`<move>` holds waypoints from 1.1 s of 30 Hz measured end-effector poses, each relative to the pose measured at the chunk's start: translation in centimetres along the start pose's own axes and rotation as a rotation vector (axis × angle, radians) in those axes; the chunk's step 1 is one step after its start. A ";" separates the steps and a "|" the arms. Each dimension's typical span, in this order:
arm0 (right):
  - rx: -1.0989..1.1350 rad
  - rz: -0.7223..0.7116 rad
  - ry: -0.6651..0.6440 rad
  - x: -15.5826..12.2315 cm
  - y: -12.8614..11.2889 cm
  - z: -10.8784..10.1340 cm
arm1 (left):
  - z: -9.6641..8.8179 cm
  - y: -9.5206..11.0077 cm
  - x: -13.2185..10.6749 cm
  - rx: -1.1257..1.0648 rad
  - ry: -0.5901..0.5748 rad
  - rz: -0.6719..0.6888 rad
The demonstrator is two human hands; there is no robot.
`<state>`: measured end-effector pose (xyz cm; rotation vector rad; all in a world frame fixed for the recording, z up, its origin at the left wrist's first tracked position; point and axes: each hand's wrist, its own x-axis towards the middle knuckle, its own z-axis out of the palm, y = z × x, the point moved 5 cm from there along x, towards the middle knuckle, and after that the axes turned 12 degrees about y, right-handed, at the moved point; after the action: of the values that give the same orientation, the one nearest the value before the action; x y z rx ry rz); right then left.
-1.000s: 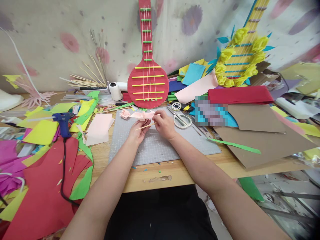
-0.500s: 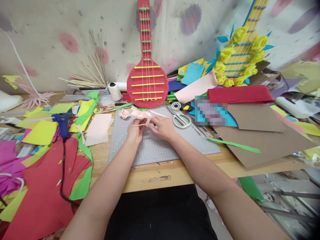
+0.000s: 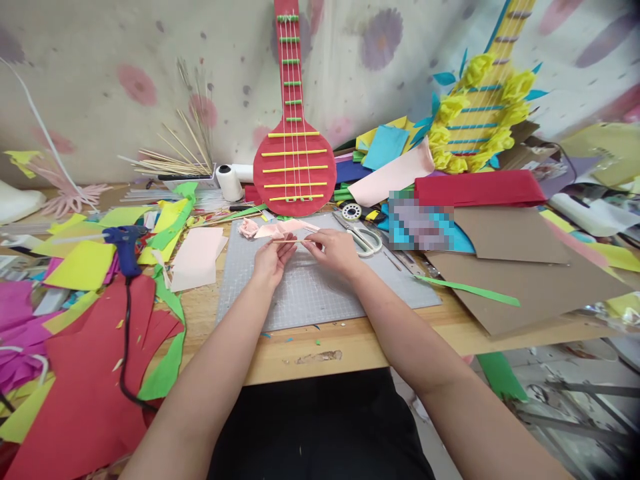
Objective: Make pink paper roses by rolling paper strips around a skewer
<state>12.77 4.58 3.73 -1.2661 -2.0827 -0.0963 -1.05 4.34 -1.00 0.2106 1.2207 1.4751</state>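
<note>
Over the grey cutting mat [image 3: 320,293], my left hand [image 3: 270,260] and my right hand [image 3: 336,251] meet, both pinched on a thin wooden stick [image 3: 293,241] and a strip of pale pink paper [image 3: 280,229]. The strip runs left from my fingers and ends beside a small pink paper rose [image 3: 248,228] lying on the mat. My fingers are closed round the stick, thumbs on top.
Scissors [image 3: 363,238] lie right of my right hand. A blue glue gun [image 3: 125,245] with its black cord rests at left among red, yellow and green paper scraps. A red paper banjo [image 3: 294,160] leans on the wall behind. Brown card [image 3: 520,273] covers the right.
Both hands have shifted slightly away from me along the mat. The stick has turned from slanted to nearly level, and the pink strip now lies flatter above it.
</note>
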 end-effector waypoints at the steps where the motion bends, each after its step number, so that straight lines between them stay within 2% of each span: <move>1: -0.002 0.011 0.004 0.1 0.2 -0.2 | 0.0 0.0 0.0 0.036 -0.002 -0.011; 8: 0.008 0.063 0.026 0.2 0.8 -0.8 | -0.2 0.1 0.1 0.140 0.011 -0.014; 16: -0.038 0.079 -0.081 0.1 0.7 -0.3 | -0.3 0.4 0.1 0.142 0.023 0.027; 26: -0.088 0.130 -0.073 0.0 1.4 0.5 | 0.3 0.4 -0.1 0.163 -0.037 0.049; 33: -0.001 0.217 -0.159 -0.1 1.7 1.3 | 0.5 0.4 -0.3 0.095 -0.078 0.040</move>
<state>13.47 5.93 2.22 -1.5357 -2.0605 0.1036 -0.83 4.46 -0.36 0.3544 1.2306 1.4313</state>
